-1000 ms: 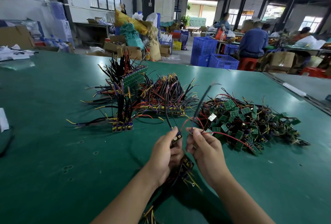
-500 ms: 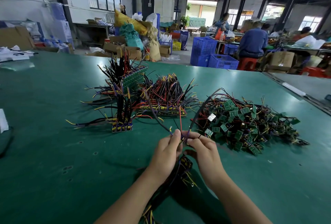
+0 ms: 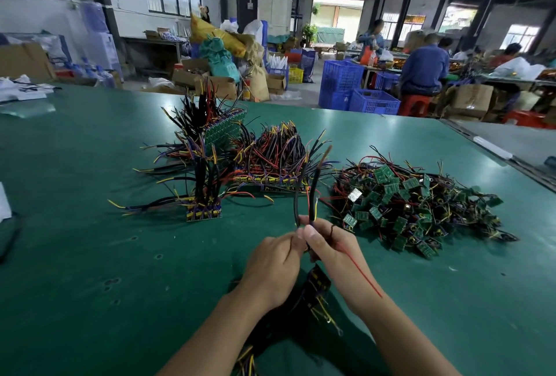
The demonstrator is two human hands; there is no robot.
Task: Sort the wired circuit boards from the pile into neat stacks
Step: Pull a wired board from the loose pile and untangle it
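Farthest left of the loose pile, well apart from it on the green tabletop, stands a small stack of boards with its black wires sticking straight up. Behind that one is a taller bundle that leans and shows a green board face. Closer to the pile, with only a narrow gap between, a long low row of boards lies flat, with red, black and yellow leads bristling up over it. So three groups look sorted. Just left of the pile and nearer the person, the two hands meet above the tabletop. The left hand has its fingers curled and its fingertips at the base of a few black wires that rise from the grip. The right hand pinches the same wires between thumb and fingers, and a red wire trails back over its wrist. Below both hands hangs a dark bunch of boards and leads, though I cannot tell which hand carries it. The pile itself is a wide tangle of small green boards and wire, so I would judge there is plenty left to sort, perhaps about half.
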